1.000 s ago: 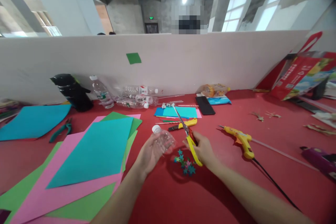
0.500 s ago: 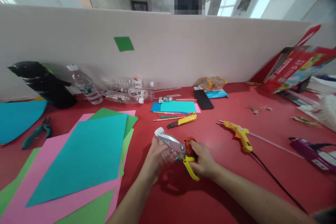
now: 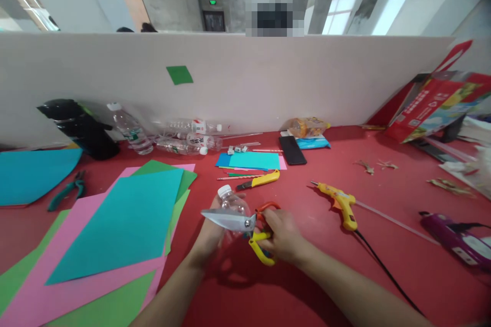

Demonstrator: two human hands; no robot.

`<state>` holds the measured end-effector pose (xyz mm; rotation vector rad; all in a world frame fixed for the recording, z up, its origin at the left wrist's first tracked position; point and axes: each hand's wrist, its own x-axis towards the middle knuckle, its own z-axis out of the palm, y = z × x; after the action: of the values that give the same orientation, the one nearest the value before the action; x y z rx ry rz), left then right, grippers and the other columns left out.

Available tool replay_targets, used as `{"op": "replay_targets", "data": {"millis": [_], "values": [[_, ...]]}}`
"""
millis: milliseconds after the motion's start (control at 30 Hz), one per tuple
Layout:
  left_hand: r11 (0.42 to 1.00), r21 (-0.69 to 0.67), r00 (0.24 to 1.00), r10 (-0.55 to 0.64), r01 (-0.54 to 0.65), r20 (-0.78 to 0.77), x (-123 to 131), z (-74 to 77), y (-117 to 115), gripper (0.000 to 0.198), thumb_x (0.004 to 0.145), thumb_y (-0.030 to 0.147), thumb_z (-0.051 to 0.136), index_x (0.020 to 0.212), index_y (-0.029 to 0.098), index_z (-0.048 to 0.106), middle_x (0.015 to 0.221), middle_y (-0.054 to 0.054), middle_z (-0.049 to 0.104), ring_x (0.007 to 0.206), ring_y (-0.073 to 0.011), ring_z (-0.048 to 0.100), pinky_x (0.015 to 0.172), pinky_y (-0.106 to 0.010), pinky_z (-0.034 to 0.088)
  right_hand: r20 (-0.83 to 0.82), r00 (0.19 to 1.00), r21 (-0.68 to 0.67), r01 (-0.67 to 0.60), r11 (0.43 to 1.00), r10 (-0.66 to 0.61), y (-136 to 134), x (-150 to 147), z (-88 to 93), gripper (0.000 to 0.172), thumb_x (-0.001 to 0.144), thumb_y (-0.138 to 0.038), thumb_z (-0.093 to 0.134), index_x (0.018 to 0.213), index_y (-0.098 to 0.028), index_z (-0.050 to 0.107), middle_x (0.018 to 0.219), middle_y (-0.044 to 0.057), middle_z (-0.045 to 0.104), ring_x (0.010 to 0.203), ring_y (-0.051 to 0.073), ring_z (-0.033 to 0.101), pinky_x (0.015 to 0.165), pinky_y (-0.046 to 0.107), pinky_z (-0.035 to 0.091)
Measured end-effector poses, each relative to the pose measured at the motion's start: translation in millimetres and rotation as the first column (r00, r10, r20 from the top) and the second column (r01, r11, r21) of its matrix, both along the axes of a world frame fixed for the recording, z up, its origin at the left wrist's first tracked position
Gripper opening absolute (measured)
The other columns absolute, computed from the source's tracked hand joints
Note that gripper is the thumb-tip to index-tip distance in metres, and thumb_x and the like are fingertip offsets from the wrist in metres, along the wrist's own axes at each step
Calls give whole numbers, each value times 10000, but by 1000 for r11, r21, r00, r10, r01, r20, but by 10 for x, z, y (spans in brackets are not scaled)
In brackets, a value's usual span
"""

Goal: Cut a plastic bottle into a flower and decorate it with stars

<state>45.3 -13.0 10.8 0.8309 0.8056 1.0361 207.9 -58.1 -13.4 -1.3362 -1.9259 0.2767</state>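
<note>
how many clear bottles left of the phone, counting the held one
5: the held bottle in the left hand; another bottle beside the tumbler; a rear bottle, middle bottle and front bottle lying together by the partition. Those overlap; more may be hidden.

The scissors (image 3: 247, 223) pair shiny metal blades (image 3: 222, 218) with plastic handles (image 3: 258, 255). The held bottle (image 3: 235, 203) is glossy plastic. The turquoise sheet (image 3: 126, 225) looks matt.

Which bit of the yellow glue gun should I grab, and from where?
Probably the handle of the yellow glue gun, coming from the near side. The gun lies on its side with the handle toward you, while its metal tip points left and away. Grip above the black cord, which leaves the handle's bottom end.
</note>
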Motion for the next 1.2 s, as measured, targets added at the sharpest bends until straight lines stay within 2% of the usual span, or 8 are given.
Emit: {"op": "replay_targets", "data": {"millis": [233,367,533,667,767,933,1100,1200], "values": [[996,39,991,-86,82,103,112,-2,-19,533,626,168,772,1124,241,597,847,-25,703,822,-217,673,736,-293,525,-124,990,-107,-83,991,70,57,157,79,203,725,-274,574,646,-223,395,615,4,510,577,146,421,568,280,258],[999,44,994,-13,8,104,103,73,3,474,658,193,754,1101,260,598,903,-31,711,920,-235,668,805,-315,521,-297,955,-240,-98,966,23,6,112,167,232,704,-284,605,655,-224,386,608,-10,510,563,136,439,554,259,297],[993,37,989,112,-116,96,44,-50,67,325,746,282,714,1030,235,564,941,-19,697,894,-185,665,787,-296,510,-591,805,-442,-268,856,-54,-33,-51,190,178,815,-378,503,792,-227,412,621,-38,574,401,79,405,412,201,319],[985,21,985,168,-169,42,34,-112,47,358,720,297,738,1008,243,533,949,6,683,925,-158,646,852,-288,475,-749,643,-484,-369,794,-157,-9,-92,215,275,796,-469,535,813,-229,402,528,-83,509,327,52,336,346,173,270],[983,68,984,175,-173,-27,51,-130,42,423,690,260,758,1039,253,520,947,17,677,938,-155,629,883,-286,452,-797,550,-491,-352,797,-248,29,-73,213,325,742,-463,633,806,-224,423,462,-119,414,330,52,337,335,160,245],[977,129,964,191,-168,-188,58,-161,63,495,636,187,778,1057,233,521,979,-14,666,954,-187,620,883,-284,441,-841,444,-464,-297,835,-309,67,-37,175,367,691,-434,715,797,-213,441,559,-97,497,357,36,370,355,168,284],[970,235,966,112,-56,-231,48,-85,32,755,614,186,794,1237,288,380,1239,-70,549,1102,-240,569,934,-340,441,-882,358,-400,-230,887,-305,32,-38,262,345,696,-398,716,798,-223,436,579,-105,500,364,31,368,366,173,294],[891,427,901,303,-153,-310,54,-29,-8,839,579,157,815,1261,302,349,1363,-87,423,1228,-260,472,1023,-363,374,-901,307,-378,-207,902,-307,8,-57,333,312,705,-373,699,801,-227,441,577,-105,494,369,30,354,374,173,292]]}}
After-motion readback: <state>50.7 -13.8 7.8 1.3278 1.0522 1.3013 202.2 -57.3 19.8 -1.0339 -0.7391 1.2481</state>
